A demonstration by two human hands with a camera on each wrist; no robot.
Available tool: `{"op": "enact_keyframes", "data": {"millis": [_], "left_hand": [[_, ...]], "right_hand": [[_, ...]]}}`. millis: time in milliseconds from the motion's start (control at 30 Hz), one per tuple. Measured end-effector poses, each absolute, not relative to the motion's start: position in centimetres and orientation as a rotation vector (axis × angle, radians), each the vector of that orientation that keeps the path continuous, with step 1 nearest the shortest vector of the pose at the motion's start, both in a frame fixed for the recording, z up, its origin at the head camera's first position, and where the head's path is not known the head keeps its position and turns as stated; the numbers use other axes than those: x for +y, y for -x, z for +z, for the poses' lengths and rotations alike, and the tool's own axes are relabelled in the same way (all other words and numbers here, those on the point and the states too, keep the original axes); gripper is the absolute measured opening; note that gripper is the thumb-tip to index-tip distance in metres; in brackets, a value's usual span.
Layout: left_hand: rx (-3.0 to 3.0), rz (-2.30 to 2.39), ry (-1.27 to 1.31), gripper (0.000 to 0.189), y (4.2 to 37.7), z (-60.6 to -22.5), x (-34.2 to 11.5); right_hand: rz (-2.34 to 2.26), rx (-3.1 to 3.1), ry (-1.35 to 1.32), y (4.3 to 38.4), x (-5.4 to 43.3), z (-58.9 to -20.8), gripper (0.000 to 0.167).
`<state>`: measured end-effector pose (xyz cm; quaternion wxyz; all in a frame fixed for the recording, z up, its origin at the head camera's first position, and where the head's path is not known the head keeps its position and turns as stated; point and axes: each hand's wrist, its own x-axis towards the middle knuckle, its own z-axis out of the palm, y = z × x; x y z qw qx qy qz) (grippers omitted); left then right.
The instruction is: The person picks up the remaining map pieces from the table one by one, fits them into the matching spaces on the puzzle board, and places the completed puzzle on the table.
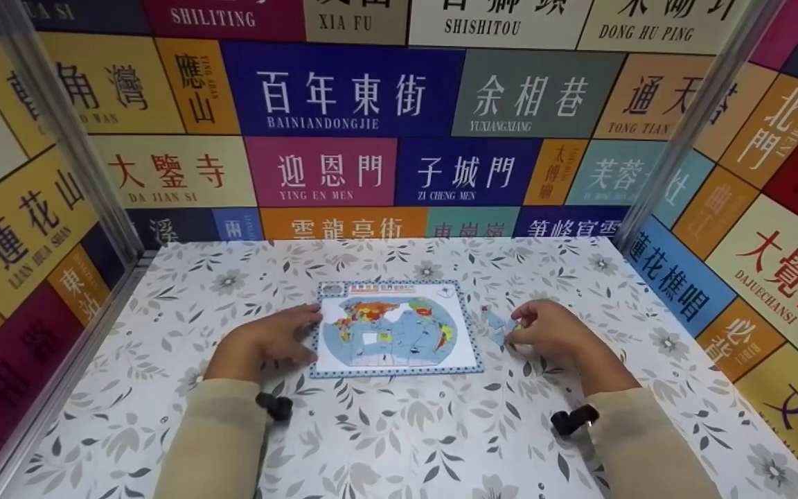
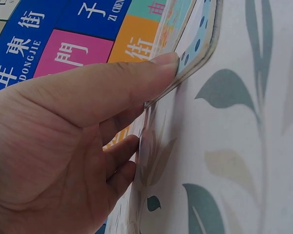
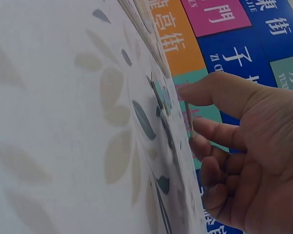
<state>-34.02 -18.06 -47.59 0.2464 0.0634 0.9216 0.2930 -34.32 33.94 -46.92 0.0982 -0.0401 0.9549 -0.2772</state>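
Observation:
A world-map jigsaw puzzle in a flat board (image 1: 397, 373) with a blue dotted border lies on the table. One white gap (image 1: 370, 339) shows low in the map, left of its middle. My left hand (image 1: 267, 338) rests at the board's left edge, and its thumb (image 2: 156, 73) touches the rim near a corner. To the right of the board, my right hand (image 1: 551, 333) pinches a thin puzzle piece (image 3: 189, 117), seen edge-on between thumb and fingers. Beside those fingertips, loose blue puzzle pieces (image 1: 496, 333) lie on the table.
The table (image 1: 399, 443) has a white cover with grey leaves and flowers. Around it stand panels (image 1: 343, 90) of coloured blocks with Chinese lettering. Black wrist devices (image 1: 276, 406) sit by both sleeve cuffs.

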Motion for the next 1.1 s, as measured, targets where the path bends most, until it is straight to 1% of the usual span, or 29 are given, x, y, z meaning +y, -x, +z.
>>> {"op": "enact_keyframes", "data": {"millis": [167,300,400,700,867,1100], "left_hand": [[2.518,0.799,-0.175,0.089,33.9,-47.6,-17.8],[2.530,0.774,-0.194,0.088,33.9,-47.5,-17.5],[2.536,0.759,-0.203,0.088,34.0,-47.4,-17.5],[2.519,0.806,-0.175,0.089,33.8,-47.7,-17.7],[2.513,0.803,-0.150,0.089,33.7,-47.7,-18.0],[2.511,0.798,-0.169,0.089,33.7,-47.5,-18.0]], "right_hand": [[-0.870,2.859,0.177,34.4,32.0,-46.7,0.057],[-0.885,2.846,0.202,34.6,29.5,-46.5,0.052],[-0.888,2.814,0.230,34.7,27.2,-46.2,0.050],[-0.895,2.757,0.327,35.1,19.3,-45.9,0.052],[-0.915,2.715,0.410,35.6,15.5,-46.3,0.056],[-0.965,2.708,0.469,36.3,10.9,-46.5,0.051]]}}
